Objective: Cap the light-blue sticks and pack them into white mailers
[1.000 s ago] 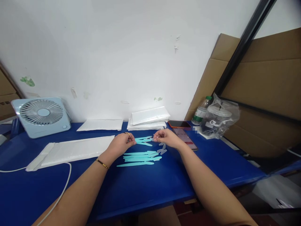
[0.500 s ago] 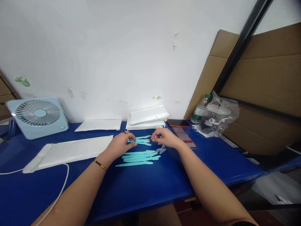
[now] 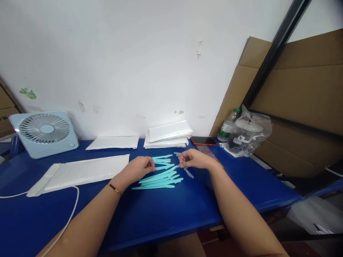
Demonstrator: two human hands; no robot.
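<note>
Several slim turquoise eyebrow razors [image 3: 158, 185] lie roughly side by side on the blue table, with others just behind them. My left hand [image 3: 140, 167] is closed at the handle end of one eyebrow razor [image 3: 164, 167], which points right. At that razor's far end, my right hand [image 3: 191, 159] pinches a small translucent blade cap [image 3: 179, 165]; whether the cap is on or off the blade is too small to tell. A loose translucent cap [image 3: 189, 174] rests just below my right fingers, and another cap [image 3: 177, 153] lies behind them.
White padded mailers [image 3: 168, 134] are stacked by the wall, with a long mailer [image 3: 88, 173] at left. A blue fan [image 3: 46, 130] and white cable [image 3: 73, 210] occupy the left side. Phones [image 3: 203, 141], a bottle [image 3: 227, 126] and a bagged cup [image 3: 246, 134] stand right.
Both hands have come slightly nearer; the right has also shifted a little right. The left now holds a razor angled over the front group. A loose cap has moved to the right.
</note>
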